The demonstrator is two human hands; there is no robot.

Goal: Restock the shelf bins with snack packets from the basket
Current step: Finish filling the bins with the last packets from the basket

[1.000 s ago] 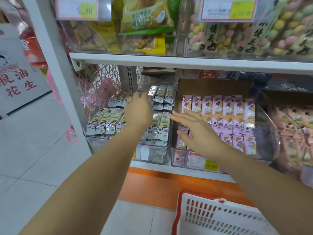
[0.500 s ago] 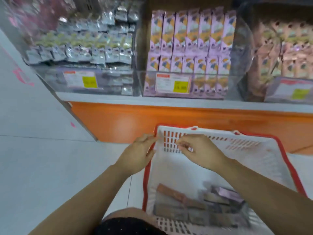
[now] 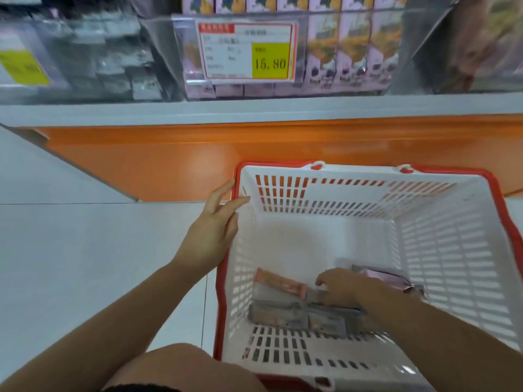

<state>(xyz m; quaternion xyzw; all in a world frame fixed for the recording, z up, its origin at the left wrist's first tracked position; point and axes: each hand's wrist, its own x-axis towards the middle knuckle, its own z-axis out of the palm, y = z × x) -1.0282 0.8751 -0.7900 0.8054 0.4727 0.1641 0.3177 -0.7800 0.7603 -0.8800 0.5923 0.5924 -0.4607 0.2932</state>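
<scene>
On the head view, my left hand [image 3: 213,230] rests with straight fingers against the basket [image 3: 353,172] rim. My right hand [image 3: 343,288] is down on the snack packets [image 3: 278,312], and blur hides whether it grips them. The shelf bins [image 3: 353,15] look well filled, and I judge 1 small pile is left.

2 forearms, bare as far as the frame shows. L hand [image 3: 210,230] & R hand [image 3: 342,287] bare too. Bare knee [image 3: 181,366] at btm centre. Below it, a thin strip of black fabric [image 3: 141,388] w/ a faint speckle; too little shows to tell which garment.
</scene>
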